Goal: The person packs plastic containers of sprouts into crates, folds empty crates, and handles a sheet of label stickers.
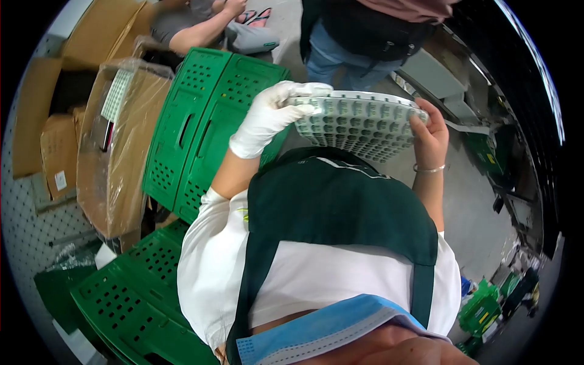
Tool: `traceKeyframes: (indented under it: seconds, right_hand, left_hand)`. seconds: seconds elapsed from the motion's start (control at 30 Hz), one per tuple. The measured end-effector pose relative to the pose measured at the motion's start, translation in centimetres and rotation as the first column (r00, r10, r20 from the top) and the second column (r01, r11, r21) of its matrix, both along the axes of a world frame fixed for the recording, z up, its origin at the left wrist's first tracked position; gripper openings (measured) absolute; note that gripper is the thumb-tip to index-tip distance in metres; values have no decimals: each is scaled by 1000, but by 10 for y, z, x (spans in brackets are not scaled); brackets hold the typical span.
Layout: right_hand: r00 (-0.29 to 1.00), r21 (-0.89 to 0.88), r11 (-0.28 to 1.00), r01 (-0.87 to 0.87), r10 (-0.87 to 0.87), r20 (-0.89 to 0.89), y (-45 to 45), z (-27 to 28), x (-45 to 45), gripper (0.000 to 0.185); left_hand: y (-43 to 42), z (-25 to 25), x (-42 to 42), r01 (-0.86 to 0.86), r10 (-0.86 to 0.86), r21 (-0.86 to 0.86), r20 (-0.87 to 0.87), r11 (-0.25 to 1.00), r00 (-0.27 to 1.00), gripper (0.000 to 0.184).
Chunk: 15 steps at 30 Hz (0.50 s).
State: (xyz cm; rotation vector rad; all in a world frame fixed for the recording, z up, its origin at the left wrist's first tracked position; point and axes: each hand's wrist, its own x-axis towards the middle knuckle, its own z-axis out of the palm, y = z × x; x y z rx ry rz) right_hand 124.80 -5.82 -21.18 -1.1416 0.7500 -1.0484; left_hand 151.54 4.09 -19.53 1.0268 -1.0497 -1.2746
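A pale green-white tray [365, 125] with rows of small round pockets is held up in front of my chest, tilted. It may be a stack; I cannot tell. My left hand [274, 115], in a white glove, grips its left end with the thumb below the rim and the fingers over it. At the right end my bare right hand [431, 129] pinches the corner, thumb on the near face. A bracelet circles that wrist.
Green perforated crates [207, 121] stand at the left, another green crate [137, 292] lower left. Beyond them is a plastic-lined cardboard box [121, 164]. One person [347, 42] stands ahead; another [207, 30] sits at upper left. Green items [480, 310] lie at lower right.
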Motion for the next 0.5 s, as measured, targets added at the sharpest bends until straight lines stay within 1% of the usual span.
traceKeyframes:
  seconds: [0.03,0.07,0.1,0.2,0.23,0.27,0.33,0.37,0.43,0.5]
  right_hand:
    - [1000,1,1000,-10,10,-21,-1,-2,-1,33]
    - [999,9,1000,-11,12,-30,-1,-2,-2,30]
    - [999,18,1000,-22,22,-36,-2,-4,-3,28]
    - [998,35,999,-20,22,-52,-1,-4,-4,25]
    - [998,45,999,-23,26,-56,0,-3,-4,24]
    - [998,43,999,-17,20,-58,0,-2,-4,24]
    - [998,34,998,-56,58,-36,1,-2,-2,22]
    - [997,44,997,-69,70,-22,1,0,-2,22]
    - [996,43,996,-81,82,-17,1,1,-1,22]
    - [995,36,995,-96,96,-1,2,2,2,25]
  left_hand:
    - [0,-6,-1,-27,27,9,-16,1000,1000,25]
    - [0,-9,-3,-46,46,15,-34,999,998,24]
    - [1,-10,-5,-74,77,70,-34,995,996,15]
    - [2,-25,3,-77,78,44,-35,996,996,14]
    - [2,-25,2,-109,113,45,-112,993,987,12]
    - [2,-28,1,-102,107,43,-114,994,988,12]
    - [2,-30,1,-168,135,-220,-160,961,978,11]
    - [5,-25,0,-196,184,-139,-94,971,978,10]
    - [8,-13,2,-182,174,-137,-69,974,982,9]
    - [9,-13,5,-179,174,-143,-41,974,984,5]
